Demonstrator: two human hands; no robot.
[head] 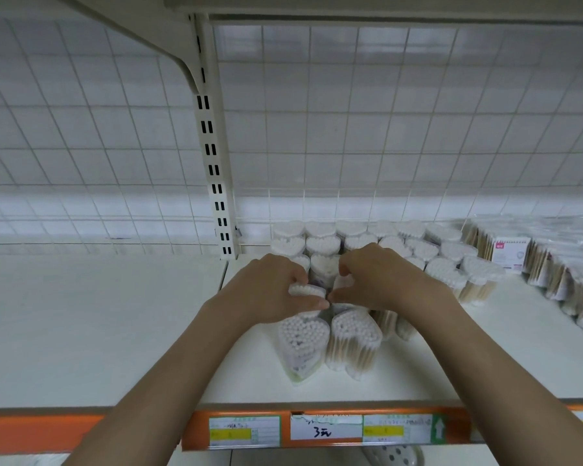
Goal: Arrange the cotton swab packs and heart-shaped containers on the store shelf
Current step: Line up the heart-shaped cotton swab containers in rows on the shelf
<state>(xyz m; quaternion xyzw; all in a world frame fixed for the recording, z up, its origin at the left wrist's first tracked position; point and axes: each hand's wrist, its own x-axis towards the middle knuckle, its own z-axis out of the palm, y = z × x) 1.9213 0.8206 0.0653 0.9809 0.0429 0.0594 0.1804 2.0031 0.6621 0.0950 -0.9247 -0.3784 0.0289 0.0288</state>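
Several clear heart-shaped containers (pixel 394 243) full of cotton swabs stand in rows on the white shelf (pixel 115 331). Two more heart-shaped containers (pixel 303 344) stand nearest the front edge. My left hand (pixel 266 290) is closed on a heart-shaped container (pixel 307 290) in the middle of the group. My right hand (pixel 384 280) grips the neighbouring container (pixel 342 284), thumbs almost touching. Both held containers are mostly hidden by my fingers. Flat cotton swab packs (pixel 552 264) in clear wrap lie in a row at the right.
A slotted upright post (pixel 216 169) and a wire grid back panel (pixel 384 129) close the rear. The shelf's orange front strip (pixel 31 432) carries price labels (pixel 327 428). The left bay of the shelf is bare.
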